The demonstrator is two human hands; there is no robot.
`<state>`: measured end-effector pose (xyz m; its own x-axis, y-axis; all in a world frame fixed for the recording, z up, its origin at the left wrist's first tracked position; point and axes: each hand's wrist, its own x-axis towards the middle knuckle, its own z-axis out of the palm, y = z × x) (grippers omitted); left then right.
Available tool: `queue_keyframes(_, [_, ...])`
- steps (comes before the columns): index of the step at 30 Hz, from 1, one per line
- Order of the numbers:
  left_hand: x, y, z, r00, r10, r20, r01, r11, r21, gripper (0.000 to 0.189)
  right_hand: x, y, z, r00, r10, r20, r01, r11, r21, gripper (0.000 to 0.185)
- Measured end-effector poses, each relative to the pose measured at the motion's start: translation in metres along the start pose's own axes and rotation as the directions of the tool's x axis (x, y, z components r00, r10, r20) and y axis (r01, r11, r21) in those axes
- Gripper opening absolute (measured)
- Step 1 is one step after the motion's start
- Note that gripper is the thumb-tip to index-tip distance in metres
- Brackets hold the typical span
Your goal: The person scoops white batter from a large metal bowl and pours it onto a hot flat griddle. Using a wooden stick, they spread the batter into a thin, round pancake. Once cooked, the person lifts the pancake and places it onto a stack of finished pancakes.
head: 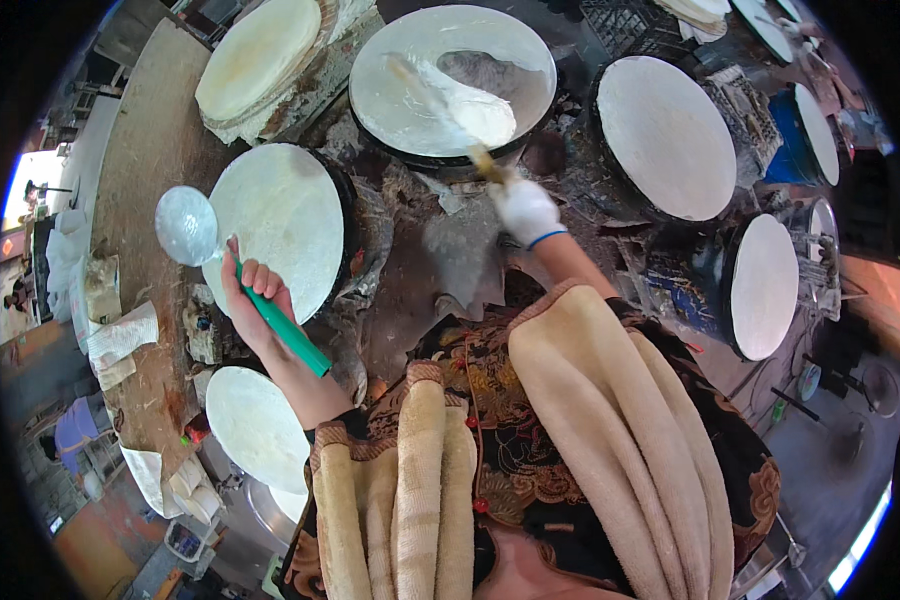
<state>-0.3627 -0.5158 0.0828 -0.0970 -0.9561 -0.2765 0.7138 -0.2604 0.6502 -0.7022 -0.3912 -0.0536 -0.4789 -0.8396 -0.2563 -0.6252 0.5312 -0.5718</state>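
My left hand [259,300] holds a metal ladle [186,225] by its green handle, with the round bowl raised over the left edge of a griddle coated in pale batter [281,225]. In a white glove with a blue cuff, my right hand [529,210] grips a wooden-handled spreading tool [487,163], blurred by motion. The tool reaches across the round griddle [480,67] in front of me. On that griddle a thick white pool of batter [484,120] lies beside a thin spread layer, and a grey patch of bare metal shows.
A stack of round thin sheets [259,60] stands at the upper left, beside a long wooden board [139,172]. More coated griddles [664,139] [765,289] [259,427] surround me. At the upper right is another person's hand [795,30]. A black plastic crate [634,30] stands beyond the griddles.
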Motion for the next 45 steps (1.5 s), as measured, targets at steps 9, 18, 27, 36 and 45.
queue_keyframes(9, [-0.029, 0.011, 0.000, 1.000, -0.004, -0.012, 0.006, 0.990, 0.139, 0.035, 0.056, 0.026, -0.050, 0.982, -0.054, -0.181, 0.046, 0.998, -0.045, 0.033])
queue_keyframes(18, [-0.022, 0.003, 0.019, 0.998, -0.058, 0.039, 0.049, 0.976, 0.211, 0.034, 0.015, 0.054, -0.050, 0.989, 0.093, -0.113, -0.109, 0.984, -0.144, 0.034])
queue_keyframes(27, [-0.009, -0.032, 0.041, 0.975, -0.204, 0.093, 0.180, 0.960, 0.216, 0.036, 0.023, 0.039, -0.067, 0.973, -0.232, 0.004, 0.231, 0.970, -0.071, 0.041])
queue_keyframes(36, [-0.009, -0.045, 0.066, 0.958, -0.263, 0.117, 0.229, 0.943, 0.243, 0.038, 0.068, 0.083, -0.104, 0.977, 0.000, -0.215, -0.018, 0.997, -0.082, 0.038])
queue_keyframes(45, [0.000, -0.042, 0.048, 0.939, -0.284, 0.193, 0.256, 0.954, 0.159, 0.039, 0.069, 0.108, -0.088, 0.951, 0.138, -0.276, -0.153, 0.987, -0.036, 0.041])
